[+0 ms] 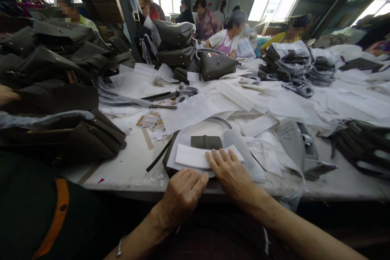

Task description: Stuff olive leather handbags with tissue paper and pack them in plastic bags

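L hand [184, 189] curled, knuckles up, by near edge of white foam strip [191, 155]; can't tell if pinching. R hand [229, 170] palm-down on strip's right pt, fingers slightly spread. Strip's atop dk-grey handbag [167, 163], near side of tbl [131, 172].

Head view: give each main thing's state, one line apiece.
Bare right hand: open
Bare left hand: curled
Long white padded strip: flat, right hand on it
Olive-grey rectangular leathery piece: partly covered
Dark olive leathery bag, left: partly wrapped in translucent film
Grey boxy tape dispenser: loading unclear
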The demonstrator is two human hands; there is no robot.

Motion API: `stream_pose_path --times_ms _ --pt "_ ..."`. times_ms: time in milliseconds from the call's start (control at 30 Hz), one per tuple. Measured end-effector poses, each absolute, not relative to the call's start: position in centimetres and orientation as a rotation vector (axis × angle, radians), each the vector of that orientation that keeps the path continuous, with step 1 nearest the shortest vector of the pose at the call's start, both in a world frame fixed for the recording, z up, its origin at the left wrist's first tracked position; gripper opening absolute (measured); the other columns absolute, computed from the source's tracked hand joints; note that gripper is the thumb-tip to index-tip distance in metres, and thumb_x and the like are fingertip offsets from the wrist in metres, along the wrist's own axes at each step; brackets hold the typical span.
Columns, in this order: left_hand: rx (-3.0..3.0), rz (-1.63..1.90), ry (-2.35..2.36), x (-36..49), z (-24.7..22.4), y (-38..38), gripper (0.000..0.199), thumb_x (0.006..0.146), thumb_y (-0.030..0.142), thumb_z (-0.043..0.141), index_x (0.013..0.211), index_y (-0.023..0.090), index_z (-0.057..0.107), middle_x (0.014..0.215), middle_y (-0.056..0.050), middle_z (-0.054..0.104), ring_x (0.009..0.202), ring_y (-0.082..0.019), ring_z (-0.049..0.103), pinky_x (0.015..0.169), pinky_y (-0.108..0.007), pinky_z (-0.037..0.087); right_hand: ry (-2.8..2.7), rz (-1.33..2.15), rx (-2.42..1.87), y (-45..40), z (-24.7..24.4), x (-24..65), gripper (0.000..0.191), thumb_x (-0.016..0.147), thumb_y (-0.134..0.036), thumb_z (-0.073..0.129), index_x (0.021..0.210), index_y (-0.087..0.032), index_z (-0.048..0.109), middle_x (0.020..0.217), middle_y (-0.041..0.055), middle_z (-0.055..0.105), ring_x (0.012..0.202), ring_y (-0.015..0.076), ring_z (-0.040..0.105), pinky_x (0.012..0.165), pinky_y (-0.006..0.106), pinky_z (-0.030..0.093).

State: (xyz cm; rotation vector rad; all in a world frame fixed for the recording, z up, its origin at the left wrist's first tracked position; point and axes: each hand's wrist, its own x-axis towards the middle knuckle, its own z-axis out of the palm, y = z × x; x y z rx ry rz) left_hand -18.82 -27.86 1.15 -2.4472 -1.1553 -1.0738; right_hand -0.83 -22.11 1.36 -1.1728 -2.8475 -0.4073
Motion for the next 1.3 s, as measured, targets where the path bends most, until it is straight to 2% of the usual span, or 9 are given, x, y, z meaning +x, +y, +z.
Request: stream_pose_path --times_ms 133,233,333,467,700,800,933,1167,1300 --pt "-2.488 -0.816 -1.310 -17.9 1.7 -25.6 0.035 0.097 0.018 0.045 0.130 0.011 0.052 0.123 -0.013 0.066 0.121 -0.023 0.057 0.103 -0.041 0.045 -2.869 -0.261 -1.175 -21.3 1.4 0.2 0.048 0.087 -0.005 0.044 0.134 -0.010 0.054 0.132 0.0192 0.060 0.119 0.0375 0.056 0.100 0.058 0.044" --pt "-2.525 -0.608 -1.392 -17.7 -0.8 -24.0 0.040 0.098 0.025 0.045 0.133 0.008 0.049 0.134 -0.016 0.059 0.125 -0.024 0.056 0.105 -0.041 0.045 -2.886 -0.044 -1.092 -20.9 1.9 1.2 0.046 0.088 -0.008 0.045 0.133 -0.013 0.055 0.132 0.0169 0.060 0.122 0.0322 0.056 0.103 0.055 0.043" --pt "-2.564 -0.577 -1.410 -18.3 -2.8 -23.7 0.043 0.097 0.026 0.046 0.137 0.010 0.046 0.140 -0.015 0.054 0.129 -0.023 0.053 0.107 -0.040 0.043 -2.834 0.090 -1.067 -21.4 2.3 1.9 0.049 0.090 -0.027 0.056 0.137 -0.014 0.051 0.135 0.0183 0.057 0.125 0.0334 0.053 0.106 0.057 0.039" --pt "-2.597 -0.706 -1.269 -19.0 -3.2 -24.6 0.039 0.099 0.023 0.042 0.135 0.012 0.048 0.136 -0.013 0.059 0.129 -0.021 0.052 0.110 -0.042 0.040 -2.830 0.044 -1.091 -22.6 1.4 2.0 0.075 0.079 -0.041 0.072 0.141 -0.009 0.046 0.142 0.0219 0.050 0.129 0.0394 0.047 0.107 0.059 0.037" --pt "-2.669 -0.610 -1.224 -18.3 -2.1 -25.5 0.038 0.093 0.025 0.053 0.130 0.014 0.051 0.129 -0.013 0.062 0.122 -0.024 0.056 0.107 -0.045 0.040 -2.721 -0.328 -1.009 -22.8 -1.6 2.4 0.048 0.088 -0.010 0.054 0.135 -0.009 0.051 0.139 0.0176 0.055 0.126 0.0337 0.050 0.107 0.054 0.038" --pt "-2.677 -0.457 -1.306 -17.5 -1.4 -25.0 0.045 0.087 0.027 0.062 0.128 0.012 0.050 0.123 -0.014 0.063 0.110 -0.026 0.060 0.098 -0.044 0.045 -2.727 -0.232 -1.038 -22.1 -0.6 2.2 0.046 0.088 -0.014 0.056 0.134 -0.010 0.052 0.130 0.0155 0.061 0.116 0.0297 0.056 0.102 0.047 0.043" --pt "-2.577 -0.376 -1.284 -16.9 -1.3 -24.7 0.039 0.090 0.016 0.053 0.128 0.011 0.050 0.112 -0.012 0.065 0.099 -0.024 0.061 0.089 -0.040 0.048 -2.729 -0.166 -1.110 -21.7 0.6 1.8 0.042 0.089 -0.018 0.055 0.130 -0.010 0.054 0.117 0.0126 0.066 0.105 0.0264 0.059 0.096 0.042 0.046" --pt "-2.369 -0.491 -1.091 -17.2 -2.9 -24.9 0.039 0.092 0.009 0.037 0.126 0.012 0.057 0.130 -0.013 0.061 0.118 -0.026 0.056 0.099 -0.041 0.042 -2.644 -0.284 -1.046 -22.2 -1.1 2.1 0.041 0.089 -0.015 0.053 0.130 -0.011 0.055 0.129 0.0125 0.062 0.117 0.0267 0.054 0.107 0.045 0.037" --pt "-2.340 -0.555 -1.057 -17.1 -3.0 -23.9 0.039 0.091 0.007 0.034 0.118 0.013 0.062 0.123 -0.010 0.066 0.114 -0.023 0.060 0.096 -0.038 0.046 -2.700 -0.193 -1.107 -21.8 0.0 1.8 0.042 0.086 -0.017 0.058 0.127 -0.011 0.054 0.122 0.0125 0.063 0.111 0.0263 0.056 0.103 0.044 0.040"
